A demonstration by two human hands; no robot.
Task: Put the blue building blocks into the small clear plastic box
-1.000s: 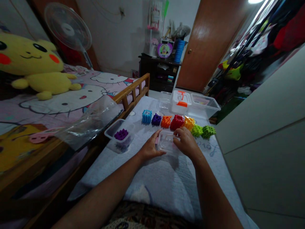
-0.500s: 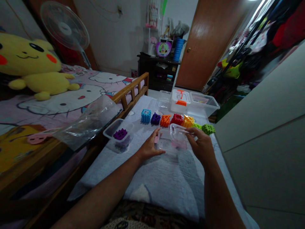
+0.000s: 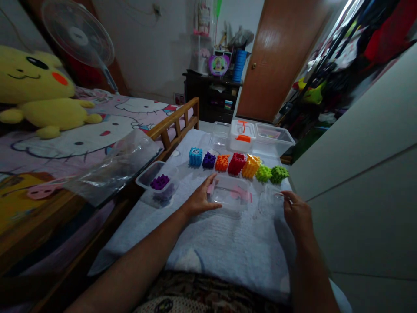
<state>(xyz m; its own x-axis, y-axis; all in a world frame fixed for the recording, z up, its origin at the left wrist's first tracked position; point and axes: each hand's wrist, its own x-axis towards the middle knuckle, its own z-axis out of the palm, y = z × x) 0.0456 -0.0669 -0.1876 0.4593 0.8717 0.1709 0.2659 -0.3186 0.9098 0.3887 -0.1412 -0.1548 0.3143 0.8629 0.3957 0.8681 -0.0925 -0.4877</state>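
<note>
My left hand (image 3: 199,199) rests flat against the left side of a small clear plastic box (image 3: 230,198), fingers spread and touching its wall rather than clamped on it. The box sits open on the pale quilted blanket (image 3: 224,248), with something pink showing faintly inside. My right hand (image 3: 297,214) is off to the right of it, fingers pinched on the edge of the clear lid (image 3: 271,201), which I hold low over the blanket, just beside the box and apart from it.

Behind the box runs a row of interlocking toy blocks: blue (image 3: 195,156), purple (image 3: 209,160), orange (image 3: 223,162), red (image 3: 237,163), yellow-orange (image 3: 250,166) and two green ones (image 3: 271,174). Further back stands a larger clear storage bin (image 3: 273,140) with an orange-latched white lid (image 3: 241,135). To the left, near the wooden bed rail (image 3: 172,127), another small clear tub (image 3: 158,181) holds purple pieces. A crumpled plastic bag (image 3: 114,167) and a yellow plush toy (image 3: 42,93) lie on the bed.
</note>
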